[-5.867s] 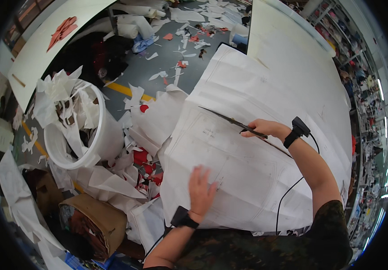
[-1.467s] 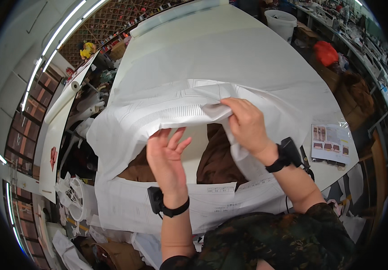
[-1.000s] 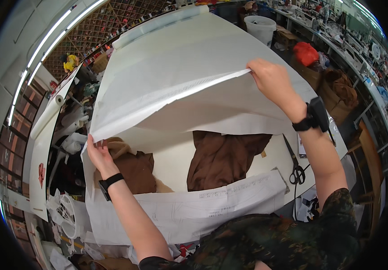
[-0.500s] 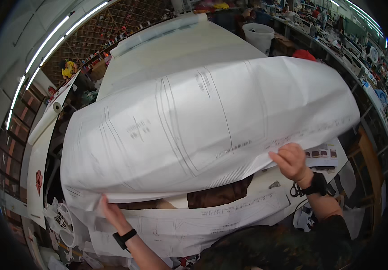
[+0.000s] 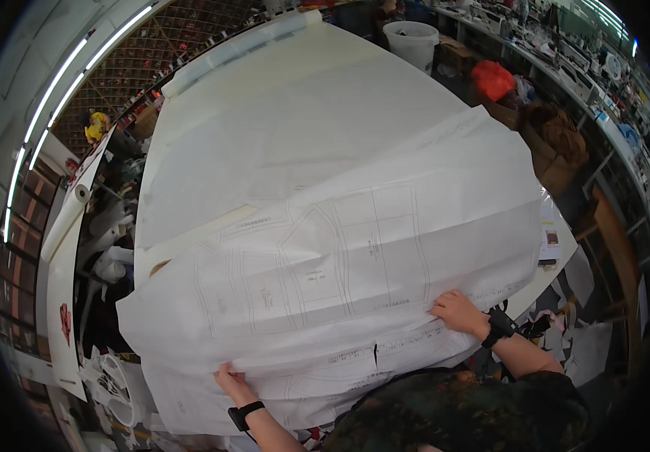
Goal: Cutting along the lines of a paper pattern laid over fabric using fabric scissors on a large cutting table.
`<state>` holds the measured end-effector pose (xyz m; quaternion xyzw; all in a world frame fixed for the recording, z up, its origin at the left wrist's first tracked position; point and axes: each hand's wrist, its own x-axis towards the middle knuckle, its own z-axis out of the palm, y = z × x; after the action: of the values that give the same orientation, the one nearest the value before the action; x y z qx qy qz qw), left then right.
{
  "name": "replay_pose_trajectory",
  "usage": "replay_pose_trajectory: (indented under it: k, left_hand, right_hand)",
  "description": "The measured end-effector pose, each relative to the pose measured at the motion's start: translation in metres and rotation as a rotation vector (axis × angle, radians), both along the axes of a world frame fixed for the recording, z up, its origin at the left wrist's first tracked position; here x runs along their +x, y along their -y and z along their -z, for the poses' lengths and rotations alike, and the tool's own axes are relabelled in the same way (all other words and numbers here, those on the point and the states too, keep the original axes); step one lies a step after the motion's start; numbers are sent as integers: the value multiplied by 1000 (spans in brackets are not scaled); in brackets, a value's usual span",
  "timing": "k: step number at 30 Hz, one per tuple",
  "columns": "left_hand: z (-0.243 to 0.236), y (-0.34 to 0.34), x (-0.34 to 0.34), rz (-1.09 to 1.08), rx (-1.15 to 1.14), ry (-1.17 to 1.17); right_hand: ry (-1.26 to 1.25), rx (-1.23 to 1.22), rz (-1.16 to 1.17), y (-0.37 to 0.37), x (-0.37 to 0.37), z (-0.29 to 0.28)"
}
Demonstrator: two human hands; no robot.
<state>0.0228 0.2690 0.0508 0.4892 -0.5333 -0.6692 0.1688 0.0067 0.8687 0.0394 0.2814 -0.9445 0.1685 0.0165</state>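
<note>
A wide white sheet of pattern paper (image 5: 325,264), printed with garment outlines, spreads over the near part of the table. My left hand (image 5: 233,383), with a black band on the wrist, pinches the sheet at its near left. Further right, my right hand (image 5: 459,313) has its fingers closed on the same sheet; a black device is strapped to that wrist. Between my hands the paper lies in a long crease, and its near portion drops toward my body. A short dark slit or mark shows on the near part. Whatever lies beneath the sheet is hidden.
A pale cutting table (image 5: 355,90) stretches away, with a roll of paper (image 5: 242,53) along its far left edge. Beyond it stands a white bin (image 5: 411,45). A scrap basket (image 5: 118,388) is at lower left; brown bags (image 5: 555,143) stand right.
The raised, billowing sheet has come down flat over the table, covering the brown fabric. Both my hands have moved lower and nearer to me, still gripping the paper.
</note>
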Motion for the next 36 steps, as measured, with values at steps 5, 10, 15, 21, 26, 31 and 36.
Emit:
replay_pose_trajectory:
  k: [5,10,15,21,26,31,36]
  left_hand:
    - [-48,21,-39,-65,6,-521]
    - [-60,113,-103,4,-20,-445]
    - [-162,125,-231,211,-229,-544]
    - [-318,76,-169,392,-222,-802]
    - [-100,179,-76,101,-218,-380]
    - [18,131,-8,-172,-153,230]
    - [92,187,48,-297,-184,116]
  right_hand:
    - [65,-42,-11,-9,-7,-20]
    - [-3,-129,174,-17,-36,-70]
    - [-408,-279,403,-10,-111,-141]
    - [-752,-268,427,-13,-87,-219]
    - [-380,-72,123,-13,-19,-126]
    - [21,78,20,-9,-1,-40]
    - [320,128,50,-7,2,-44]
